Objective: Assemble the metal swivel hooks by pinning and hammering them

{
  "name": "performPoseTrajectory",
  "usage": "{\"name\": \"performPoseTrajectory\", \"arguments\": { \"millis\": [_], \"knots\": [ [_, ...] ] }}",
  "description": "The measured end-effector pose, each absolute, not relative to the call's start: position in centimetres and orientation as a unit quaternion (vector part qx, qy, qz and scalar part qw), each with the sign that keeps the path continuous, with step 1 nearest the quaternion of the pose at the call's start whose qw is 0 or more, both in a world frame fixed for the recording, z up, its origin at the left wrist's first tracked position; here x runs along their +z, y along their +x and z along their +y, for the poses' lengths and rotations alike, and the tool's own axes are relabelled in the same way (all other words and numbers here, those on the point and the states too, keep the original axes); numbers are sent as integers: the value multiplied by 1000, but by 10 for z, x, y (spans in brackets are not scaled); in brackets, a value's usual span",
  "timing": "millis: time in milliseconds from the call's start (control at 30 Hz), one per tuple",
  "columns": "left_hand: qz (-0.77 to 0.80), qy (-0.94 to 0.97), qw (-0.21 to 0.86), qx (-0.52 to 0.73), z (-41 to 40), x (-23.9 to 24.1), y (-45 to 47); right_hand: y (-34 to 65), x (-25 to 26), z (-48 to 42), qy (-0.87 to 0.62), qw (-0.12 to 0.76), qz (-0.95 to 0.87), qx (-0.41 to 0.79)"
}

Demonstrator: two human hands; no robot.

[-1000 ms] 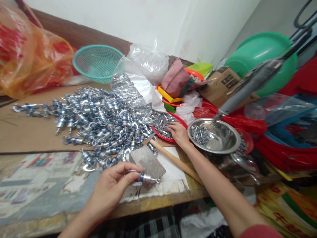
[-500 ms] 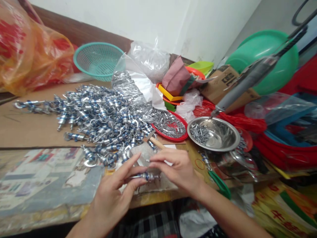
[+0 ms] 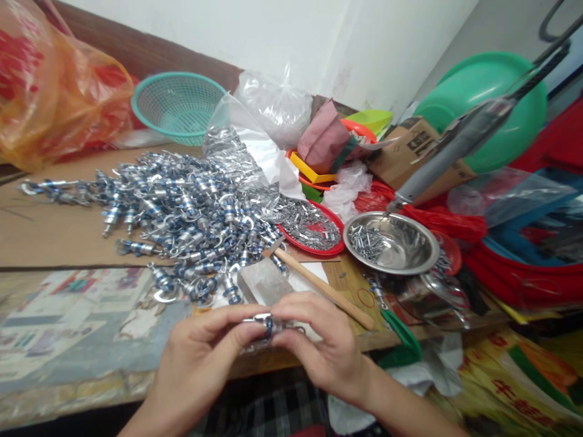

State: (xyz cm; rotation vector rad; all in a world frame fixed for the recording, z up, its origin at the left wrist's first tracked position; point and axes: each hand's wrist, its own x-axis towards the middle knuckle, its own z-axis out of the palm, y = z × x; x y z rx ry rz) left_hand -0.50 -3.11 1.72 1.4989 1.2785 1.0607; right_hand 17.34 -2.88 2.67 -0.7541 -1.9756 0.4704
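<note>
In front of me, at the table's near edge, both hands hold one silver metal fitting with blue bands point(image 3: 268, 326). My left hand point(image 3: 204, 352) is closed on its left end, thumb below and fingers above. My right hand point(image 3: 321, 340) pinches its right side, and the fingertips of both hands nearly meet. The fingers cover much of the fitting. Just beyond them lies a grey block point(image 3: 265, 281). A hammer point(image 3: 325, 285) with a wooden handle rests beside it, its head near the pile of similar fittings point(image 3: 182, 209).
Flat metal pieces fill a red plate point(image 3: 334, 247). A steel bowl point(image 3: 412, 267) holds metal pins. Beside it is a green-handled tool point(image 3: 401, 340). A teal basket point(image 3: 182, 130), plastic bags point(image 3: 276, 109) and a cardboard box point(image 3: 407, 142) stand behind. A grey rod-like arm point(image 3: 460, 142) slants over the bowl.
My right hand has come down from above the block, where it pinched a small pale piece, onto the fitting. My left hand has closed further around it. The hammer handle is now uncovered.
</note>
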Motion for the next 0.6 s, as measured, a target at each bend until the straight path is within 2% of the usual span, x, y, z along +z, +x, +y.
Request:
{"name": "performPoseTrajectory", "arguments": {
  "millis": [200, 600],
  "knots": [
    [528, 580, 451, 426, -30, 22, -11, 180, 18, -31, -242, 412, -878, 3],
    [488, 664, 334, 457, -36, 28, -12, 183, 30, -32, -197, 385, -900, -50]
  ]
}}
